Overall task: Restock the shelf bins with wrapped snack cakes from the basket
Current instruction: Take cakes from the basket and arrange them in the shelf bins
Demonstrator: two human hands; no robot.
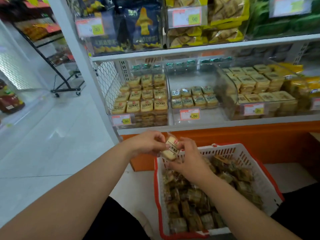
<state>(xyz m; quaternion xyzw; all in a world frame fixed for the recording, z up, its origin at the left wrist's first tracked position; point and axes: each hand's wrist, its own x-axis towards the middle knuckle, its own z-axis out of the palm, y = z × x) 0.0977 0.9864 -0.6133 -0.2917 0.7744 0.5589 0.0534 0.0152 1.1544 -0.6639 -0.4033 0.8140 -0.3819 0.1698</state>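
Glossy clear-plastic bins (204,116), perforated white plastic basket (242,153), glossy floor tiles (52,144).

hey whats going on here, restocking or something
Yes. A person holds one wrapped snack cake between the left hand and right hand, above the white basket full of more wrapped cakes. It has not reached a bin yet. The left bin looks well stocked; the middle bin is sparse.

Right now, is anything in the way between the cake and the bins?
Nothing visible. Both hands hold the cake above the basket, and the bins are open on top.
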